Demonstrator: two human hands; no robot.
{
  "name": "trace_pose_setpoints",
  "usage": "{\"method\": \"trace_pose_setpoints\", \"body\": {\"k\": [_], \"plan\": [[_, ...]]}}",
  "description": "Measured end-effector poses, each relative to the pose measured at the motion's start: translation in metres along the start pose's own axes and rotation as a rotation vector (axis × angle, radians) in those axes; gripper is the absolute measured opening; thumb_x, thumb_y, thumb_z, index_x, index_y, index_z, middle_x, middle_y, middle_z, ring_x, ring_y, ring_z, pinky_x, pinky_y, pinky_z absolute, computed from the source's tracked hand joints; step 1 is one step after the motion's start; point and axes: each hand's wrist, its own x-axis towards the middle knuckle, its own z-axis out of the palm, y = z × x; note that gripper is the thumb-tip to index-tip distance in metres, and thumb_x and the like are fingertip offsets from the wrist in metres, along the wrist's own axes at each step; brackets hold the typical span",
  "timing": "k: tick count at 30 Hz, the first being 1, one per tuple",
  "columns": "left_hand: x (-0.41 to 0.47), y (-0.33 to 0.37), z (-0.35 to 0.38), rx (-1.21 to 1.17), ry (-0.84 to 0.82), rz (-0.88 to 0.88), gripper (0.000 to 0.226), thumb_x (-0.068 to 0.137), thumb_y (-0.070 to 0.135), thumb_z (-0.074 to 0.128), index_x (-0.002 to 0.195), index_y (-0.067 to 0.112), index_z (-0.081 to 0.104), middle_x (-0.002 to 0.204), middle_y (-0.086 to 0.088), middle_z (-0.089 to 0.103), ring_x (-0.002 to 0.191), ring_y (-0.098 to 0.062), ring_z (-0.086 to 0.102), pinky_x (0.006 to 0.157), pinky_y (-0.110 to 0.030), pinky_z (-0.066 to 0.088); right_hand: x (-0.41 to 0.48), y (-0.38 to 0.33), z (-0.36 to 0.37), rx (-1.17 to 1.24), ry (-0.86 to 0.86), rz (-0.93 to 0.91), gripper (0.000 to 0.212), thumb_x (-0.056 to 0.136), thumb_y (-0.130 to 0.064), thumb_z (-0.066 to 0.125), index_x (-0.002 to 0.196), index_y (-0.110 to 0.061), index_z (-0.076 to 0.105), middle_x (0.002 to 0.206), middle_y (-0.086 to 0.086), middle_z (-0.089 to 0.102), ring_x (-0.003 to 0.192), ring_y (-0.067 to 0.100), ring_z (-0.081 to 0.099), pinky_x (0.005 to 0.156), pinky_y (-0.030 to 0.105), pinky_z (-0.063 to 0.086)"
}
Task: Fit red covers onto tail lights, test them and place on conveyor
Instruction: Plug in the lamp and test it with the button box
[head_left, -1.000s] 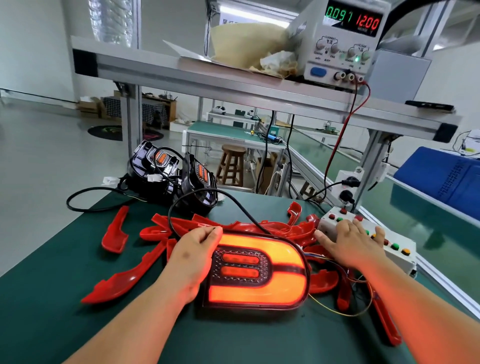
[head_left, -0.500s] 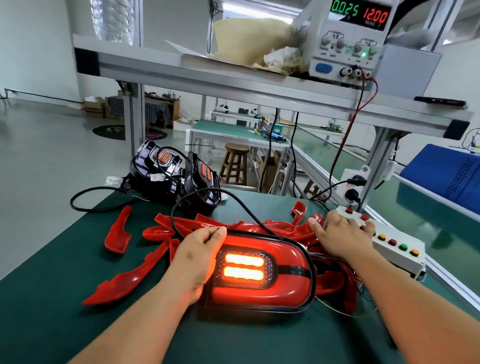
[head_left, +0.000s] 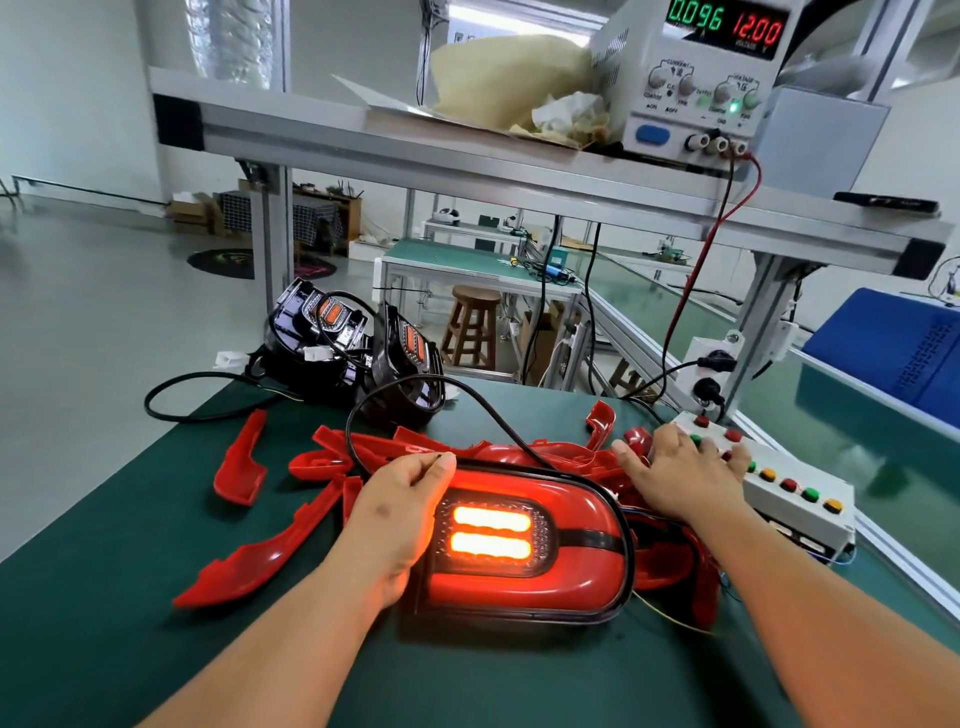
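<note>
A tail light (head_left: 571, 551) with its red cover fitted lies flat on the green mat, its two centre bars glowing orange. My left hand (head_left: 400, 514) grips its left end, thumb along the top edge. My right hand (head_left: 680, 473) rests on the white button box (head_left: 795, 499), fingers spread over the near buttons. Several loose red covers (head_left: 244, 462) lie scattered behind and to the left of the light. Two black uncovered tail lights (head_left: 358, 358) stand at the mat's far edge with their cables.
A power supply (head_left: 696, 78) on the overhead shelf reads 0.096 and 12.00, with red and black leads running down. The green conveyor (head_left: 857, 431) runs along the right side. A blue bin (head_left: 898, 353) sits beyond it.
One second ago the outer ring of the light glowed; now only the two centre bars are lit. My right hand has shifted left along the button box. The current reading went 0.091, 0.025, 0.096.
</note>
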Motion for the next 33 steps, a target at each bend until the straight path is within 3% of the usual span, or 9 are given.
{"method": "trace_pose_setpoints", "body": {"k": [11, 16, 22, 28, 33], "plan": [[-0.002, 0.002, 0.000, -0.009, -0.013, -0.002, 0.032, 0.100, 0.034, 0.052, 0.120, 0.013, 0.065, 0.118, -0.012, 0.067, 0.115, -0.030, 0.061, 0.104, -0.051, 0.047, -0.001, 0.001, 0.000, -0.004, 0.001, -0.007, 0.081, 0.081, -0.082, 0.009, 0.120, -0.022, 0.048, 0.139, 0.004, 0.051, 0.134, 0.032, 0.036, 0.110, 0.062, 0.009], [-0.001, 0.001, 0.004, -0.047, 0.008, -0.005, 0.025, 0.100, 0.031, 0.055, 0.109, 0.013, 0.070, 0.110, -0.012, 0.072, 0.107, -0.031, 0.067, 0.098, -0.052, 0.051, 0.000, 0.003, -0.002, -0.015, 0.016, -0.019, 0.074, 0.083, -0.080, 0.011, 0.114, -0.025, 0.048, 0.138, 0.002, 0.051, 0.132, 0.031, 0.038, 0.111, 0.060, 0.010], [-0.002, 0.000, 0.003, -0.048, -0.001, -0.011, 0.024, 0.099, 0.034, 0.056, 0.105, 0.016, 0.071, 0.106, -0.008, 0.074, 0.104, -0.028, 0.069, 0.097, -0.050, 0.052, -0.003, 0.004, 0.001, -0.063, 0.004, -0.024, 0.079, 0.083, -0.081, 0.009, 0.128, -0.027, 0.044, 0.162, -0.001, 0.015, 0.142, 0.039, 0.024, 0.111, 0.061, 0.006], [0.000, 0.001, 0.003, -0.081, -0.005, -0.035, 0.022, 0.100, 0.028, 0.056, 0.101, 0.012, 0.070, 0.099, -0.020, 0.074, 0.095, -0.040, 0.070, 0.086, -0.061, 0.055, -0.006, 0.003, -0.004, -0.122, 0.006, -0.054, 0.084, 0.080, -0.084, 0.006, 0.138, -0.032, 0.038, 0.160, 0.000, 0.020, 0.137, 0.039, 0.034, 0.110, 0.057, 0.010], [0.001, 0.000, 0.001, -0.075, -0.010, -0.030, 0.023, 0.099, 0.029, 0.055, 0.100, 0.012, 0.071, 0.096, -0.018, 0.074, 0.094, -0.038, 0.071, 0.086, -0.060, 0.055, -0.005, -0.002, -0.010, -0.159, 0.002, -0.071, 0.087, 0.079, -0.085, 0.003, 0.143, -0.034, 0.031, 0.159, 0.002, 0.021, 0.135, 0.038, 0.039, 0.109, 0.053, 0.013]]}}
